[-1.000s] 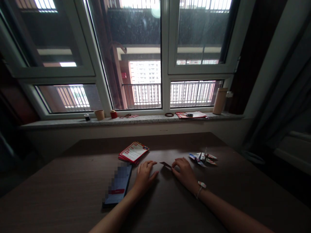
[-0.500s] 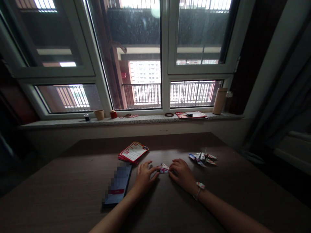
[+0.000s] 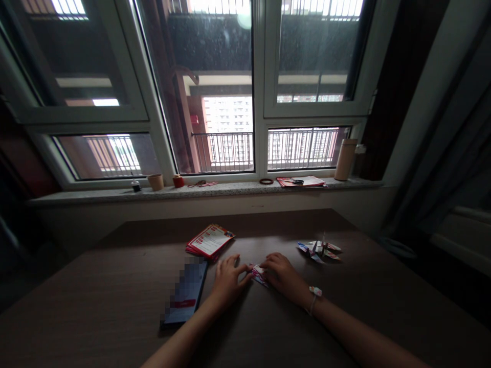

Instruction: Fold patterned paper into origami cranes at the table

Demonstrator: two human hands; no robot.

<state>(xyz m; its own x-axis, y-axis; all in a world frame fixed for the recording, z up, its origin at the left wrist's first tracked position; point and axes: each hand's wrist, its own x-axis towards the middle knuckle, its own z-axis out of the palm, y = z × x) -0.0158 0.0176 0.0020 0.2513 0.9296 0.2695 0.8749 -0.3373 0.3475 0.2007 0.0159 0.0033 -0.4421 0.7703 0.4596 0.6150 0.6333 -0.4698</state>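
A small folded piece of patterned paper (image 3: pixel 258 275), white with pink and purple, lies on the table between my hands. Thumb and forefinger of my left hand (image 3: pixel 228 280) pinch its left corner, while the other fingers stay loosely bent. My right hand (image 3: pixel 283 275) has its fingertips closed on the paper's right side and covers part of it. A bracelet (image 3: pixel 315 291) is on my right wrist. Left of my left hand lies a phone (image 3: pixel 187 294), its screen partly pixelated.
A stack of red-bordered cards (image 3: pixel 210 240) lies beyond my left hand. Folded paper pieces (image 3: pixel 318 249) sit at the right of the brown table (image 3: pixel 115 286). Along the windowsill (image 3: pixel 230 190) stand a paper cup (image 3: pixel 155 182), a red spool (image 3: pixel 178 181), scissors (image 3: pixel 297 182) and a bottle (image 3: pixel 346 159).
The folded paper has turned, its lower edge now slanting down to the right. My right hand has shifted slightly left, farther over the paper. My left hand has barely moved.
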